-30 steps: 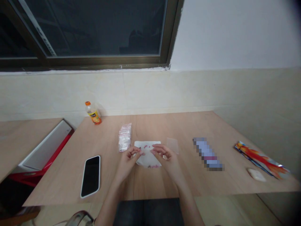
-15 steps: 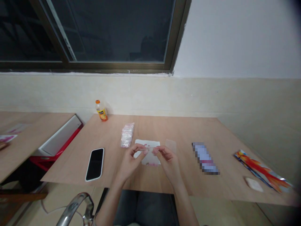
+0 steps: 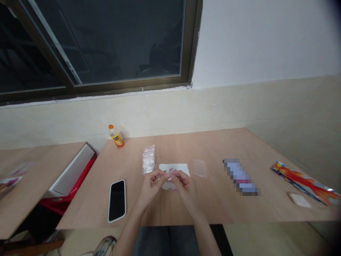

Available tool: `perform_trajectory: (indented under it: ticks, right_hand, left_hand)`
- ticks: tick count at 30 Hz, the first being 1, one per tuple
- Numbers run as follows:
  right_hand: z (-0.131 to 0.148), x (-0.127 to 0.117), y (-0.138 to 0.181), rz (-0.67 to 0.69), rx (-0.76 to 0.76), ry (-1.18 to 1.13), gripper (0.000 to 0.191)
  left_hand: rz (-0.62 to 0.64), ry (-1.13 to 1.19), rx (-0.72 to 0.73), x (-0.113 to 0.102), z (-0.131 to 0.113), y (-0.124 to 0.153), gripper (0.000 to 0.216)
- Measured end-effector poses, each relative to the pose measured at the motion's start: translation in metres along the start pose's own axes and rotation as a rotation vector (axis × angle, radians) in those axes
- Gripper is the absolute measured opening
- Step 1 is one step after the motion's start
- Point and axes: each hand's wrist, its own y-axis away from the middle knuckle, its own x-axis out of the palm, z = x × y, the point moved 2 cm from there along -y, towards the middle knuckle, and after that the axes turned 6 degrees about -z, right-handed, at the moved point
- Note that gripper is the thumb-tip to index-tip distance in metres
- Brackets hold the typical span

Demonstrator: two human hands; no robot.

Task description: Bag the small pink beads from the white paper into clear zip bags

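My left hand [image 3: 151, 185] and my right hand [image 3: 183, 182] meet fingertip to fingertip over a white sheet [image 3: 177, 169] with small pink pieces on it. Both hands pinch something tiny between thumb and fingers; I cannot make out what it is. A stack of small clear bags [image 3: 149, 163] lies just left of the sheet, and a single clear bag [image 3: 200, 168] lies flat to its right. All of this rests on a light wooden table [image 3: 213, 202].
A black phone in a white case [image 3: 117, 200] lies left of my hands. An orange juice bottle [image 3: 116, 136] stands at the back left. A pixelated packet [image 3: 241, 176], a colourful wrapper [image 3: 306, 182] and a white lump [image 3: 299, 200] lie to the right. A red-and-white box [image 3: 69, 174] sits between tables.
My fingertips have come closer together over the sheet. The view has shifted and tilted as my head moved; things on the table stay where they were.
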Motion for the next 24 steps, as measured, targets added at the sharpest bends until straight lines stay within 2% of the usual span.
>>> perform_trajectory:
  ticks: [4, 6, 11, 14, 17, 19, 21, 24]
  right_hand:
    - [-0.007, 0.008, -0.007, -0.027, -0.003, 0.039, 0.029]
    - [-0.008, 0.008, -0.013, 0.011, 0.015, 0.071, 0.030]
    - [-0.021, 0.019, -0.038, 0.322, -0.018, 0.142, 0.034]
    - [-0.047, 0.036, -0.056, 0.401, -0.019, 0.190, 0.037]
    - [-0.077, 0.045, -0.073, 0.304, -0.059, 0.347, 0.034]
    - [-0.092, 0.039, -0.082, 0.221, -0.067, 0.399, 0.030]
    - [-0.102, 0.019, -0.088, 0.106, -0.071, 0.456, 0.032]
    - [-0.110, -0.028, -0.091, -0.064, -0.096, 0.552, 0.037]
  left_hand:
    - [0.048, 0.012, -0.037, -0.007, 0.001, -0.011, 0.024]
    - [0.046, 0.043, -0.075, -0.013, 0.007, -0.017, 0.024]
    - [0.126, 0.065, -0.147, -0.041, 0.040, -0.032, 0.025]
    - [0.146, 0.073, -0.192, -0.061, 0.066, -0.045, 0.026]
    - [-0.006, 0.038, -0.245, -0.079, 0.090, -0.062, 0.024]
    - [-0.095, 0.025, -0.244, -0.085, 0.104, -0.073, 0.023]
    - [-0.159, 0.015, -0.241, -0.089, 0.117, -0.082, 0.020]
    - [-0.238, 0.001, -0.244, -0.089, 0.134, -0.090, 0.020]
